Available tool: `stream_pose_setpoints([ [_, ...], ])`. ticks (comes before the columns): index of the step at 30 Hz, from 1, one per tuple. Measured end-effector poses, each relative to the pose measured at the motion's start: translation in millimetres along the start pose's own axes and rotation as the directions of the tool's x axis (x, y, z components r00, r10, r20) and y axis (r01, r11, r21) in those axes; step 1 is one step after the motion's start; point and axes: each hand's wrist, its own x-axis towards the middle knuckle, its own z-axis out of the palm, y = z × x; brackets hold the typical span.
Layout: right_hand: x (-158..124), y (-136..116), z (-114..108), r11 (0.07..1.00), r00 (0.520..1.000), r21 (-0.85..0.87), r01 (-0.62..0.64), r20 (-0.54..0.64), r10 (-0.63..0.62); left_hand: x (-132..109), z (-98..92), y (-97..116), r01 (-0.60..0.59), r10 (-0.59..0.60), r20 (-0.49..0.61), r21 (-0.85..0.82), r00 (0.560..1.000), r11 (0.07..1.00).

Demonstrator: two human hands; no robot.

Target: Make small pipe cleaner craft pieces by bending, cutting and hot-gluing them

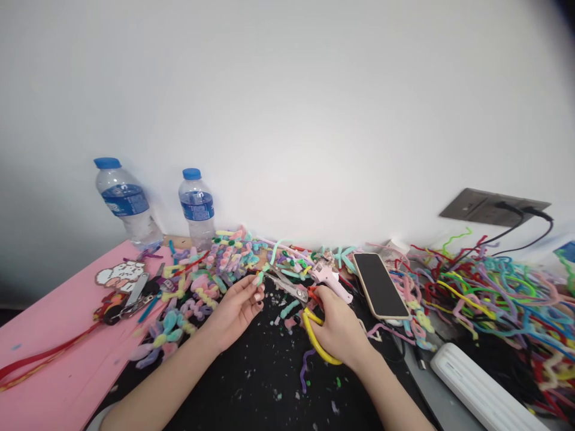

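Note:
My left hand (pixel 241 308) pinches a short light-green pipe cleaner (pixel 273 254) between thumb and fingers, its free end pointing up. Yellow-handled scissors (pixel 291 287) are in my right hand (pixel 338 328), with fingers around the handles. The blades are spread and reach toward the pipe cleaner near my left fingertips; whether they touch it I cannot tell. Just behind the scissors lies a pink glue gun (pixel 331 280). Below my right hand, a purple pipe cleaner piece (pixel 306 370) rests on the black mat (pixel 251 389) among small fluffy scraps.
Two water bottles (pixel 196 209) stand against the wall at left. Finished-looking fuzzy shapes (pixel 231 257) pile along the back. A phone (pixel 381 286), a tangle of pipe cleaners (pixel 507 293) and a white case (pixel 480 383) lie at right. Keys (pixel 130 302) lie on pink board (pixel 49 335).

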Motion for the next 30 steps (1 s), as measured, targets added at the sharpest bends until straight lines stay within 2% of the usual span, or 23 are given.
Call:
stream_pose_setpoints([
  [6, 3.7, 2.7, -5.3, 0.999, 0.999, -0.012, 0.033, -0.01, -0.033, -0.6, 3.0, 3.9, -0.013, 0.011, -0.039, -0.035, 0.999, 0.999],
  [11, 2.5, 0.8, -2.8, 0.997, 0.997, -0.003, 0.071, -0.001, -0.071, -1.6, -0.2, -2.0, 0.048, -0.056, 0.053, 0.136, 0.997, 0.99],
  [16, 2.7, 0.6, -3.3, 0.997, 0.997, 0.012, 0.083, 0.011, -0.083, -3.1, -3.6, -5.8, 0.029, -0.069, 0.117, 0.311, 0.991, 0.95],
  [30, 2.5, 2.1, -4.9, 0.992, 0.992, -0.038, 0.123, -0.006, -0.123, -6.9, 5.8, -2.7, -0.035, 0.007, 0.059, 0.498, 0.998, 0.867],
])
